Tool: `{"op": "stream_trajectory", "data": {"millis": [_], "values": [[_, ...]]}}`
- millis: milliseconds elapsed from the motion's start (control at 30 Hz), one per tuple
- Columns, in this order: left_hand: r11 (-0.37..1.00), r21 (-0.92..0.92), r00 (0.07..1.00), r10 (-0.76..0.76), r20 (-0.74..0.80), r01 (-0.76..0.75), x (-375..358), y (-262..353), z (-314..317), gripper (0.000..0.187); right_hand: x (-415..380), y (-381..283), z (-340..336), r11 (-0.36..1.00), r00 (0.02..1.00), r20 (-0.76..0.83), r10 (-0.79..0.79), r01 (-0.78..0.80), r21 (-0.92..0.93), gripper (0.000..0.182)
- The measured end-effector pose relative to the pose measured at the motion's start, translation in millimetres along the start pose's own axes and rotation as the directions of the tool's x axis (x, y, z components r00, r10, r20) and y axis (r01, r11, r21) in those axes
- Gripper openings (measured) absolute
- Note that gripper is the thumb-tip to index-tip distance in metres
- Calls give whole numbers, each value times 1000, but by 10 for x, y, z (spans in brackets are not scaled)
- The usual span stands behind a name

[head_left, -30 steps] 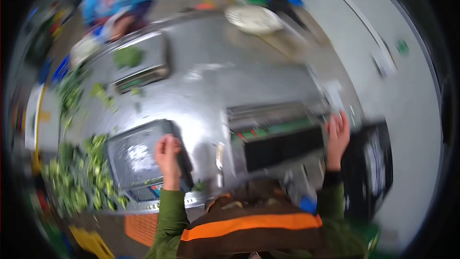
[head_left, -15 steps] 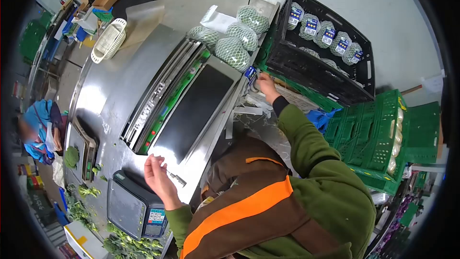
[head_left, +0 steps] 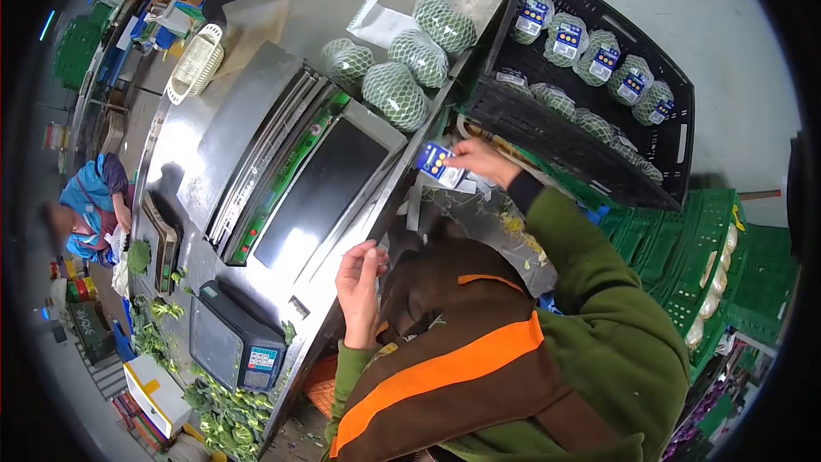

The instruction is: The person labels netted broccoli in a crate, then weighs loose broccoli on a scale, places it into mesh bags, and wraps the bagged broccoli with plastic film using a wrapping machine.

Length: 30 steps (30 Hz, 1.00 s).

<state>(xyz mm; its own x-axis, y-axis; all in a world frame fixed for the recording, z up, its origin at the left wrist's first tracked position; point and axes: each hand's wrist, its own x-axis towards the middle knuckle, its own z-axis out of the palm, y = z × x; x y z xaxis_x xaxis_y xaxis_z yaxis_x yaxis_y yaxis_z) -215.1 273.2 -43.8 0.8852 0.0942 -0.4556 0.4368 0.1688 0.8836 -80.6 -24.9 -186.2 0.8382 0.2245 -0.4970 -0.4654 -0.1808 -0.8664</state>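
My right hand (head_left: pixel 481 159) is closed on a blue and white printed label (head_left: pixel 440 164) with yellow dots, held just off the steel table's edge. My left hand (head_left: pixel 359 291) is raised near the front edge, its thumb and fingers pinched together; whether anything small is between them cannot be made out. Beside the hands lies a wrapping machine (head_left: pixel 335 175) with a dark flat plate and a green strip. Several round white-green items in netting (head_left: pixel 396 96) sit past its far end, next to a white packet (head_left: pixel 380 22).
A black crate (head_left: pixel 581 133) holds several netted, labelled packs. Green crates (head_left: pixel 676 248) are stacked at right. On the table are a scale (head_left: pixel 227 342), broccoli pieces (head_left: pixel 231 411) and a white basket (head_left: pixel 195 64). A person in blue (head_left: pixel 90 205) is at far left.
My right hand has drawn the label back, so its printed face now shows. The left hand has moved right, away from the table towards my body. The view has shifted slightly.
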Motion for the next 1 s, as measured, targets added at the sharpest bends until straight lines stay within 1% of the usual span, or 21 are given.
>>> {"op": "stream_trajectory", "data": {"millis": [33, 67, 100, 133, 200, 267, 300, 333, 367, 400, 433, 500, 533, 600, 633, 700, 767, 833, 933, 967, 1000], "values": [[999, 28, 999, 35, 32, -36, 75, -75, 19, 22, -240, -114, 54, 983, 996, 53, -65, 55, 176, 22], [989, 115, 994, 80, 81, -89, 190, -131, 56, 27, -511, -323, 109, 959, 992, 59, -116, 96, 267, 21], [940, 272, 978, 184, 102, -205, 251, -184, 114, 33, -665, -391, 172, 938, 985, 65, -158, 129, 323, 21], [851, 421, 949, 281, 142, -315, 317, -113, 253, 39, -772, -445, 231, 910, 977, 68, -201, 160, 383, 22], [662, 559, 864, 428, 265, -499, 489, -28, 467, 50, -955, -643, 324, 900, 972, 98, -212, 155, 407, 21], [555, 502, 748, 513, 421, -663, 732, -39, 581, 54, -1052, -682, 381, 892, 967, 121, -223, 153, 426, 20], [578, 419, 713, 533, 455, -700, 865, -103, 621, 43, -1067, -671, 389, 904, 964, 139, -228, 157, 398, 20], [579, 407, 707, 541, 456, -706, 951, -162, 639, 43, -1061, -666, 376, 916, 959, 157, -234, 164, 366, 21], [858, 162, 809, 375, 453, -488, 1005, -160, 669, 35, -1068, -701, 355, 948, 962, 170, -215, 164, 274, 21], [983, -89, 844, 184, 504, -161, 1046, -165, 684, 28, -1083, -734, 354, 949, 963, 163, -214, 166, 267, 21], [980, -140, 841, 195, 505, -143, 1071, -181, 693, 19, -1104, -769, 366, 946, 961, 83, -264, 241, 219, 22], [978, -117, 821, 207, 532, -171, 1102, -123, 677, 18, -1048, -773, 362, 930, 941, -56, -334, 339, 139, 30], [975, -92, 805, 220, 550, -204, 1135, -112, 673, 18, -1018, -797, 344, 932, 941, -61, -333, 339, 130, 30], [970, -110, 796, 241, 556, -217, 1204, -137, 664, 16, -935, -951, 302, 902, 902, 0, -433, 433, -6, 32], [973, -118, 790, 231, 568, -200, 1227, -146, 654, 15, -878, -1007, 237, 850, 875, 66, -479, 481, -213, 28], [983, -89, 793, 183, 581, -162, 1236, -73, 651, 16, -808, -1086, 231, 811, 852, 62, -520, 515, -276, 24], [972, -118, 799, 233, 555, -201, 1288, -90, 641, 20, -745, -1200, 252, 725, 798, 32, -602, 563, -396, 17], [957, -104, 808, 283, 517, -269, 1361, -113, 644, 29, -606, -1254, 230, 715, 791, 75, -607, 585, -383, 17], [967, -68, 845, 247, 475, -245, 1476, -148, 635, 27, -361, -1403, 127, 648, 744, 182, -643, 655, -388, 15], [962, -20, 874, 256, 413, -272, 1505, -206, 628, 29, -299, -1517, 72, 811, 840, 49, -540, 535, -236, 15], [956, 68, 905, 247, 346, -287, 1540, -240, 621, 28, -230, -1632, 20, 921, 919, -58, -389, 386, -56, 16]]}}
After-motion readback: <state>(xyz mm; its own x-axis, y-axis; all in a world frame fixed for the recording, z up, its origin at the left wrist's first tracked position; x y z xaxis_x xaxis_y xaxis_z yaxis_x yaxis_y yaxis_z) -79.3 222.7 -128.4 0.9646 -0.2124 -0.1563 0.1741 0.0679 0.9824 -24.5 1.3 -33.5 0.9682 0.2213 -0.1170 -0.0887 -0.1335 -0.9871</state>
